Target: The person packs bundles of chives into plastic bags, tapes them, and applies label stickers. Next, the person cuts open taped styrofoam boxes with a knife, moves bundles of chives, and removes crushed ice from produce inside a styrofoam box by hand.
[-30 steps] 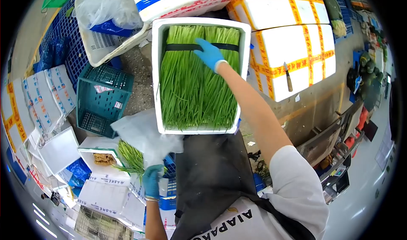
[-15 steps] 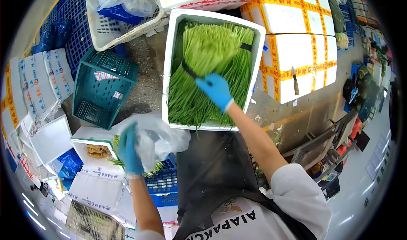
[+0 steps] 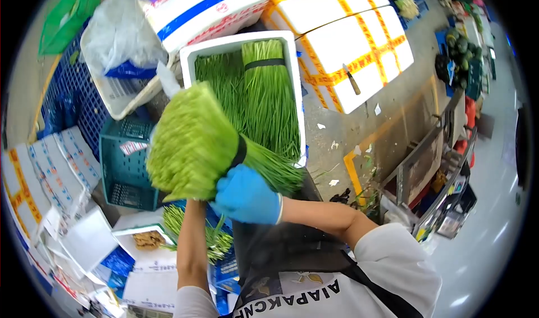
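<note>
My right hand [image 3: 247, 195], in a blue glove, is closed around a large bunch of green chives [image 3: 193, 144] just below its black band. The bunch is lifted and tilted, pale cut ends toward the left and dark leaves toward the right. My left forearm [image 3: 192, 245] reaches up beneath it; the left hand is hidden behind the bunch, so its fingers do not show. Beyond them stands a white foam box [image 3: 299, 102] with another banded bunch of chives [image 3: 269, 93] and more dark leaves inside.
A knife [image 3: 352, 79] lies on a taped foam box [image 3: 359, 48] at right. To the left are a green crate [image 3: 132, 163] and a white basket [image 3: 120, 107] with plastic bags. Near my left forearm, loose greens [image 3: 216, 245] lie beside a box holding ginger-like roots [image 3: 149, 239].
My right hand has lifted the chive bunch out of the foam box and brought it left, toward my body. My left hand, earlier beside a clear plastic bag, is now hidden. The view has shifted.
</note>
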The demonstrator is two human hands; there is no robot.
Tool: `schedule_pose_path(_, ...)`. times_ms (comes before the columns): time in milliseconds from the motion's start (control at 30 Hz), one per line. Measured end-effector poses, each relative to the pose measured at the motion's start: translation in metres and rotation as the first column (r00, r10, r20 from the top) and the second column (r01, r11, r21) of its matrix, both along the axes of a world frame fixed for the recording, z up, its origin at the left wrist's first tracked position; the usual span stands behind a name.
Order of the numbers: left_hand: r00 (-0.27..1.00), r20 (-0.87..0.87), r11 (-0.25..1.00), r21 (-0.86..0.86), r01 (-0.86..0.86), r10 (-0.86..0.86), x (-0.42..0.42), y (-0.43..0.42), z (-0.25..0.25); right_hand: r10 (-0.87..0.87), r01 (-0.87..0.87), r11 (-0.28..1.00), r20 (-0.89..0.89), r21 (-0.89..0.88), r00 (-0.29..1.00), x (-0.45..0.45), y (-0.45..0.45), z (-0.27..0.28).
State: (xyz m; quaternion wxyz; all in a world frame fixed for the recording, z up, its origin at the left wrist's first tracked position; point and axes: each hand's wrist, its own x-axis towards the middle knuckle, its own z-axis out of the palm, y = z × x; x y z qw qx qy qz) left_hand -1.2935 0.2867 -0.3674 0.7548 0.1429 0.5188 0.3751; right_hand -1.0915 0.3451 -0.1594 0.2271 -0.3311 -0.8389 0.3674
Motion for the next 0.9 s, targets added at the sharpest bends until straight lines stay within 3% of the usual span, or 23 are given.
schedule_pose_path(67, 0.991, 0.103, 0.995, -0.070, -0.078, 0.085, -0.002, -0.022, 0.032, 0.125, -0.130, 0.977, 0.039, 0.171, 0.991, -0.003, -0.011, 0.050)
schedule_pose_path(100, 0.980, 0.158, 0.990, -0.094, -0.103, 0.117, -0.002, -0.033, 0.048, 0.325, -0.322, 0.944, 0.034, -0.067, 0.945, 0.006, -0.011, 0.080)
schedule_pose_path(167, 0.952, 0.272, 0.988, -0.106, -0.116, 0.141, 0.001, -0.051, 0.084, -0.043, 0.060, 0.990, -0.131, 0.130, 0.990, 0.047, 0.014, 0.131)
schedule_pose_path(200, 0.929, 0.346, 0.989, -0.103, -0.102, 0.132, 0.002, -0.059, 0.103, -0.223, 0.271, 0.938, -0.219, 0.216, 0.950, 0.071, 0.023, 0.154)
schedule_pose_path(267, 0.857, 0.510, 0.997, -0.069, -0.039, 0.069, 0.008, -0.075, 0.147, -0.285, 0.267, 0.955, -0.153, -0.130, 0.946, 0.110, 0.008, 0.130)
schedule_pose_path(300, 0.805, 0.593, 0.999, -0.040, 0.016, 0.011, 0.012, -0.079, 0.166, -0.091, -0.024, 0.909, -0.253, -0.417, 0.963, 0.115, -0.018, 0.106)
schedule_pose_path(333, 0.749, 0.660, 0.997, 0.001, 0.078, -0.059, 0.014, -0.080, 0.187, -0.121, -0.035, 0.790, -0.212, -0.612, 0.970, 0.117, -0.038, 0.140)
schedule_pose_path(367, 0.703, 0.700, 0.990, 0.048, 0.132, -0.128, 0.022, -0.080, 0.208, -0.225, -0.111, 0.698, -0.363, -0.708, 0.904, 0.125, -0.054, 0.133)
schedule_pose_path(400, 0.681, 0.707, 0.980, 0.101, 0.171, -0.192, 0.033, -0.081, 0.230, -0.297, -0.108, 0.642, -0.377, -0.759, 0.877, 0.134, -0.068, 0.115)
schedule_pose_path(433, 0.701, 0.663, 0.965, 0.166, 0.203, -0.261, 0.045, -0.081, 0.250, -0.438, -0.184, 0.605, -0.517, -0.775, 0.735, 0.140, -0.091, 0.114)
schedule_pose_path(500, 0.924, 0.222, 0.926, 0.288, 0.243, -0.311, 0.096, -0.081, 0.330, -0.708, -0.141, 0.490, -0.487, -0.860, 0.511, 0.158, -0.139, 0.090)
schedule_pose_path(533, 0.952, -0.031, 0.906, 0.296, 0.301, -0.306, 0.121, -0.082, 0.370, -0.806, -0.148, 0.437, -0.459, -0.887, 0.373, 0.166, -0.160, 0.076)
schedule_pose_path(600, 0.813, -0.060, 0.800, 0.153, 0.580, -0.578, 0.136, -0.054, 0.396, -0.908, -0.164, 0.366, -0.390, -0.916, 0.154, 0.183, -0.200, 0.069)
schedule_pose_path(633, 0.725, -0.254, 0.700, 0.197, 0.687, -0.640, 0.140, -0.036, 0.399, -0.926, -0.152, 0.351, -0.367, -0.924, 0.089, 0.194, -0.218, 0.066)
schedule_pose_path(667, 0.663, -0.332, 0.626, 0.225, 0.747, -0.671, 0.146, -0.019, 0.417, -0.940, -0.135, 0.332, -0.339, -0.934, 0.034, 0.206, -0.237, 0.066)
schedule_pose_path(700, 0.587, -0.569, 0.567, 0.240, 0.788, -0.576, 0.151, -0.002, 0.422, -0.949, -0.119, 0.315, -0.316, -0.942, -0.011, 0.218, -0.256, 0.066)
schedule_pose_path(767, 0.376, -0.838, 0.311, 0.264, 0.913, -0.394, 0.146, 0.047, 0.403, -0.958, -0.043, 0.278, -0.273, -0.960, -0.084, 0.247, -0.301, 0.065)
schedule_pose_path(800, 0.037, -0.983, 0.206, -0.001, 0.979, -0.181, 0.152, 0.069, 0.403, -0.962, -0.002, 0.250, -0.248, -0.968, -0.112, 0.259, -0.327, 0.065)
schedule_pose_path(833, -0.017, -0.999, 0.180, -0.011, 0.984, 0.033, 0.165, 0.081, 0.399, -0.967, 0.038, 0.217, -0.220, -0.976, -0.127, 0.272, -0.352, 0.067)
schedule_pose_path(867, 0.114, -0.923, -0.108, 0.080, 0.991, 0.366, 0.150, 0.124, 0.353, -0.972, 0.070, 0.184, -0.192, -0.981, -0.138, 0.283, -0.379, 0.069)
schedule_pose_path(900, -0.214, -0.904, -0.034, -0.244, 0.969, 0.370, 0.183, 0.132, 0.367, -0.977, 0.102, 0.150, -0.163, -0.983, -0.140, 0.294, -0.402, 0.071)
